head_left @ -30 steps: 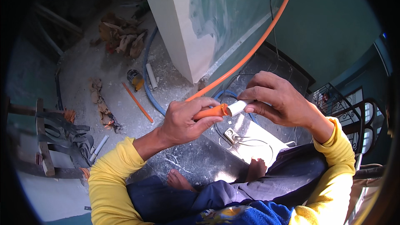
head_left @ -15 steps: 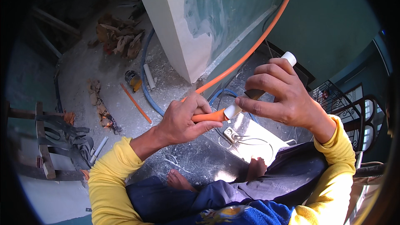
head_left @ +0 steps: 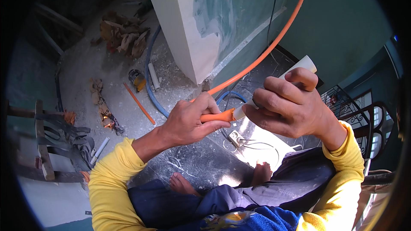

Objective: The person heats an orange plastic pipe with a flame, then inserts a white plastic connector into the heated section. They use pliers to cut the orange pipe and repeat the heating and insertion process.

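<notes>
My left hand (head_left: 188, 117) is closed around an orange hose (head_left: 218, 116) a little behind its cut end, thumb along the near side. From there the hose curves up and away to the far right. My right hand (head_left: 291, 102) wraps around a white plastic pipe (head_left: 305, 66), whose far end sticks out beyond my knuckles. The pipe's lower end meets the mouth of the hose, in line with it; how deep it sits inside cannot be seen. My right fingers cover the middle of the pipe.
Small flames burn on a charred strip (head_left: 107, 117) on the floor at left. Nearby lie an orange hose piece (head_left: 139, 104), a blue hose (head_left: 150, 90), a white pipe piece (head_left: 153, 77) and crumpled paper (head_left: 124, 34). A power socket (head_left: 234, 137) with cables lies before my feet.
The white pipe has turned in my right hand, and more of its far end shows. My right fingers have closed further around it. A dark patch between those fingers is now hidden.
</notes>
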The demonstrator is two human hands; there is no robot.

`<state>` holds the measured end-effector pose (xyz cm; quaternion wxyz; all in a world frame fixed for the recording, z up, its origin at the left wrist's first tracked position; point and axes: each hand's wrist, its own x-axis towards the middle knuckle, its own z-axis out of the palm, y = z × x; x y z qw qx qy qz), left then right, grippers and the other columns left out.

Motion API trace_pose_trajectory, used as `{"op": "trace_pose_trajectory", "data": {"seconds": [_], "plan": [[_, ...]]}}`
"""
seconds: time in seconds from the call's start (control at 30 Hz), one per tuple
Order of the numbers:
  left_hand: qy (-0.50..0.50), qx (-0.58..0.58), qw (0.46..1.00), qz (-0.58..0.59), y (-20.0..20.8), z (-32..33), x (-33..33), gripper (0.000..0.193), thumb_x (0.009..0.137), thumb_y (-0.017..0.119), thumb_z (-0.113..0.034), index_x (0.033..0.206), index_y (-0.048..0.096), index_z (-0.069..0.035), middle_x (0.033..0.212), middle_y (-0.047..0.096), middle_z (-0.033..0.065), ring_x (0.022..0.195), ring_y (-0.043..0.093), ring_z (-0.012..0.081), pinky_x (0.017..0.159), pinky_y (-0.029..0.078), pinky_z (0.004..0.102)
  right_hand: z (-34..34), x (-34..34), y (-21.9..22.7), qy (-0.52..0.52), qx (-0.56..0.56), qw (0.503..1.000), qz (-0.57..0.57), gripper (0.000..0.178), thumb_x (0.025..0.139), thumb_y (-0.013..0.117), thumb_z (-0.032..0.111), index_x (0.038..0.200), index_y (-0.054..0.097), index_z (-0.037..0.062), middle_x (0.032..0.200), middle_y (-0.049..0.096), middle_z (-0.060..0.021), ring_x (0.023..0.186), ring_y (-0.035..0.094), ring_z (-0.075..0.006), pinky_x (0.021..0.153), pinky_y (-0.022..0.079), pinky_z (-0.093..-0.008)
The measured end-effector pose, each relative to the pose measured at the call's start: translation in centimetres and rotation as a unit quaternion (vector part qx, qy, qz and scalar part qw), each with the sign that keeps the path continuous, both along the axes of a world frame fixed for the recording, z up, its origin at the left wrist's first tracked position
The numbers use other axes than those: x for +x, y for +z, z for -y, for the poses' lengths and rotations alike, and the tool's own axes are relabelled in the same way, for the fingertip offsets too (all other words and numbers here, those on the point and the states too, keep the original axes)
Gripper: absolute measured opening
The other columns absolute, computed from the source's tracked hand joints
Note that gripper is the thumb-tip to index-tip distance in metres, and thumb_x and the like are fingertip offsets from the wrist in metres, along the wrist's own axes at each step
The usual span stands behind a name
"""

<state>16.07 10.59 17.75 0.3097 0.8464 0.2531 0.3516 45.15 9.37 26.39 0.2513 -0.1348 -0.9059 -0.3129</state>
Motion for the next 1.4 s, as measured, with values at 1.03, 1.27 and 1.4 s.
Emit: {"op": "trace_pose_trajectory", "data": {"seconds": [1.03, 1.27, 1.4], "plan": [[0.037, 0.025, 0.999, 0.003, -0.2, -0.1, 0.4, 0.033, 0.093, 0.09, -0.017, 0.107, 0.064, -0.003, 0.078, 0.073, 0.0057, 0.068, 0.068, 0.0069, 0.058, 0.048, 0.0244, -1.3, 1.1, -1.4, -0.063, -0.336, 0.94, -0.011, 0.029, 0.094, 0.082, 0.026, 0.114, 0.071, 0.0078, 0.094, 0.061, -0.009, 0.083, 0.063, -0.0283, 0.072, 0.051, -0.0415], [0.054, 0.007, 0.998, 0.028, -0.5, -0.1, 0.1, 0.034, 0.093, 0.091, -0.018, 0.108, 0.065, -0.003, 0.082, 0.073, 0.005, 0.07, 0.069, 0.0073, 0.06, 0.05, 0.0246, -1.2, 0.6, -2.2, -0.039, -0.431, 0.899, -0.07, 0.029, 0.098, 0.079, 0.022, 0.119, 0.069, 0.0045, 0.099, 0.064, -0.0121, 0.089, 0.066, -0.0322, 0.075, 0.054, -0.0428], [0.048, 0.029, 0.997, 0.049, -0.5, -0.1, -0.1, 0.034, 0.092, 0.091, -0.017, 0.109, 0.065, -0.002, 0.082, 0.074, 0.006, 0.074, 0.073, 0.0087, 0.062, 0.053, 0.0249, -1.3, 0.6, -2.6, -0.029, -0.537, 0.839, -0.086, 0.025, 0.105, 0.073, 0.021, 0.12, 0.068, 0.002, 0.104, 0.066, -0.0146, 0.09, 0.068, -0.0325, 0.076, 0.054, -0.0427]]}}
